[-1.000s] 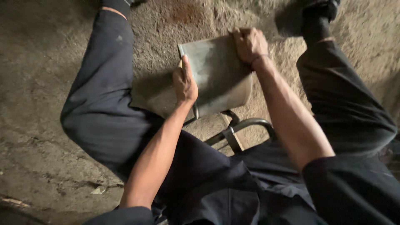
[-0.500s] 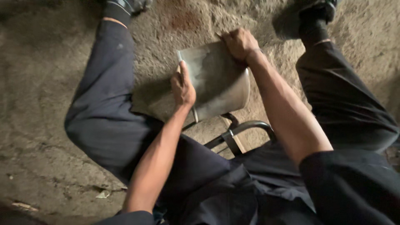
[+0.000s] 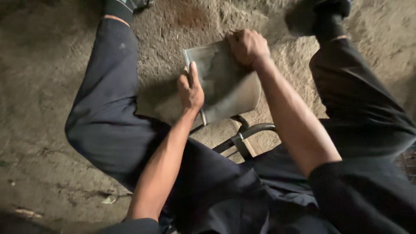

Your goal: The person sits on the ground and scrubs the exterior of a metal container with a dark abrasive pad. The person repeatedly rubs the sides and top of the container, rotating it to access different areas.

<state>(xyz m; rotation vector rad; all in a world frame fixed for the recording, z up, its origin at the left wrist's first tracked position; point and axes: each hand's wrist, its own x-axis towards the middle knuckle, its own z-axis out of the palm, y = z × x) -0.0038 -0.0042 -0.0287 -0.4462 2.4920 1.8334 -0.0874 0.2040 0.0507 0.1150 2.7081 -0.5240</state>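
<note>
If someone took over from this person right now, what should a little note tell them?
Left hand: grips the left edge of the flat grey metal sheet.
Right hand: closed in a fist, pressing on the sheet's top right corner.
The sheet is tilted between the knees, above the sandy concrete floor. A curved metal bar of the seat shows just below it.
Done: sheet held in both hands. What is left cannot be told from this view.
</note>
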